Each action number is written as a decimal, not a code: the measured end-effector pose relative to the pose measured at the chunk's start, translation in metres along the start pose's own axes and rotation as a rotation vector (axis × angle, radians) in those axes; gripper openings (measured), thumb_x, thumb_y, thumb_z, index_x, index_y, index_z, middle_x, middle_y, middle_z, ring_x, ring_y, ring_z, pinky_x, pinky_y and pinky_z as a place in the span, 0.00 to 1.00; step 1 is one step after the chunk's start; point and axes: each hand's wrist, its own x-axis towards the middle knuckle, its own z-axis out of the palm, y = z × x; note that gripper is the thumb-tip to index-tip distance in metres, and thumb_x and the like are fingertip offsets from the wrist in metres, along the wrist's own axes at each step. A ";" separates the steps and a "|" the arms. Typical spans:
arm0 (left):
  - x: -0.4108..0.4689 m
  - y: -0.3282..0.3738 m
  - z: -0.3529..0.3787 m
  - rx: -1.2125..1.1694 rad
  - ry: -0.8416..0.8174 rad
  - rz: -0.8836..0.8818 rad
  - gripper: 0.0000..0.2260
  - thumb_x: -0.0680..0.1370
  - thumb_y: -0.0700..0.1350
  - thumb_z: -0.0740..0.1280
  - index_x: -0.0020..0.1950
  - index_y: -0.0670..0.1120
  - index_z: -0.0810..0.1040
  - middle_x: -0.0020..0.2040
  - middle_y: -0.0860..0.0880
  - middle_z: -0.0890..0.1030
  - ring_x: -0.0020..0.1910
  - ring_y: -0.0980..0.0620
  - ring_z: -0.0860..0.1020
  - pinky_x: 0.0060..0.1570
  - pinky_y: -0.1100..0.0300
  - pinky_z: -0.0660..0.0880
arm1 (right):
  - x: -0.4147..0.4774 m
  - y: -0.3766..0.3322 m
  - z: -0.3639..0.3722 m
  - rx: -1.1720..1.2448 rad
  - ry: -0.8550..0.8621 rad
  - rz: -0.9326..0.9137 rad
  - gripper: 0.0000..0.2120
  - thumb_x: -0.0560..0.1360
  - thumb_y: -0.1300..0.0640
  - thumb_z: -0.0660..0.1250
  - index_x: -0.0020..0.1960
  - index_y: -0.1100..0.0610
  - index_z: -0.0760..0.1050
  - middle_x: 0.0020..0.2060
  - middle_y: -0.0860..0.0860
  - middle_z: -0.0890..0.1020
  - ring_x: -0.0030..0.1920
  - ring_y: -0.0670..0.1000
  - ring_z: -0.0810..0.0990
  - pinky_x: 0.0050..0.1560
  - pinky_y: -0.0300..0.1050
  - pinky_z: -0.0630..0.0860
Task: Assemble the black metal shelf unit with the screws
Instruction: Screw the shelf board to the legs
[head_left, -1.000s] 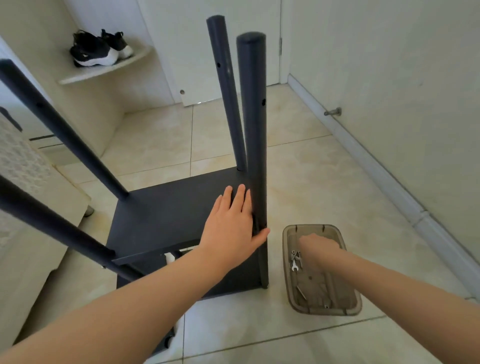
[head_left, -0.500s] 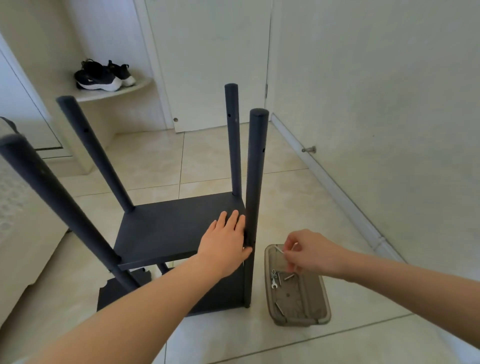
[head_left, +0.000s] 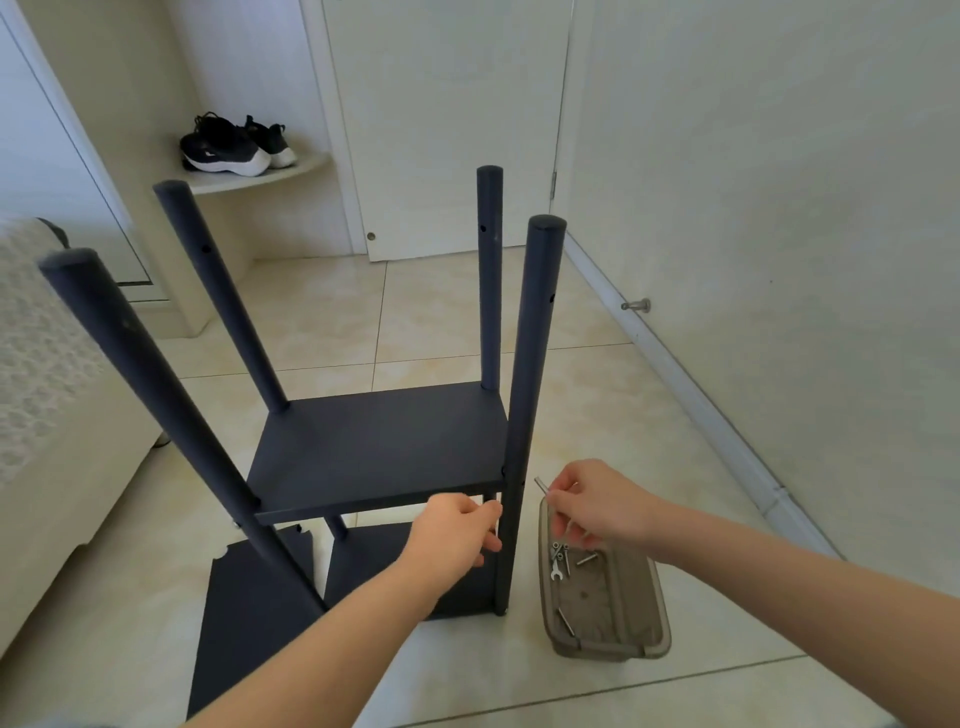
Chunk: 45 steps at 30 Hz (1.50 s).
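- the black shelf unit (head_left: 535, 312) stands upright on the tiled floor (head_left: 597, 395), with four posts rising and one shelf panel (head_left: 384, 441) fixed partway up; a lower panel (head_left: 249, 613) sits at the base.
- the left hand (head_left: 457, 535) is just below the front edge of the shelf panel, right beside the near right post (head_left: 530, 389). its fingers are curled toward the post, but i cannot tell whether they pinch anything or only steady the corner.
- the right hand (head_left: 597, 506) hovers over the tray (head_left: 608, 652) on the other side of that post. it pinches a thin silver piece (head_left: 540, 484) between fingertips and thumb; it could be a screw or a small key, too small to say.
- the tray lies on the floor just beside the post's foot, with loose screws (head_left: 586, 560) and a small wrench (head_left: 556, 574) in it.
- the step in hand looks like fastening the shelf panel's near right corner to its post, with the fastener fetched and not yet seated.
- the next move likely calls for bringing the silver piece to the hole in the post at shelf height and lining it up squarely. the other hand would need to hold the panel level so the holes meet.
- a tilted start could cross the thread or drop the piece.
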 end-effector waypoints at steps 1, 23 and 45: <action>0.002 -0.001 0.002 -0.100 -0.042 -0.098 0.11 0.84 0.53 0.63 0.51 0.47 0.78 0.44 0.50 0.84 0.42 0.54 0.81 0.37 0.63 0.74 | 0.003 0.001 0.001 0.010 0.009 0.012 0.08 0.83 0.59 0.59 0.46 0.54 0.73 0.33 0.50 0.82 0.30 0.47 0.77 0.29 0.35 0.73; 0.050 -0.020 0.032 -0.975 -0.038 -0.227 0.15 0.78 0.47 0.72 0.63 0.48 0.76 0.58 0.52 0.79 0.71 0.48 0.72 0.71 0.51 0.67 | 0.028 0.004 0.014 0.319 0.021 0.140 0.06 0.81 0.54 0.65 0.55 0.55 0.77 0.36 0.53 0.78 0.27 0.47 0.70 0.29 0.37 0.71; 0.042 -0.019 0.032 -1.069 -0.088 -0.146 0.12 0.81 0.44 0.69 0.63 0.42 0.79 0.55 0.47 0.86 0.56 0.52 0.83 0.58 0.59 0.74 | 0.028 0.013 0.013 0.375 0.058 0.074 0.03 0.77 0.63 0.69 0.50 0.62 0.81 0.35 0.55 0.81 0.34 0.49 0.81 0.38 0.38 0.79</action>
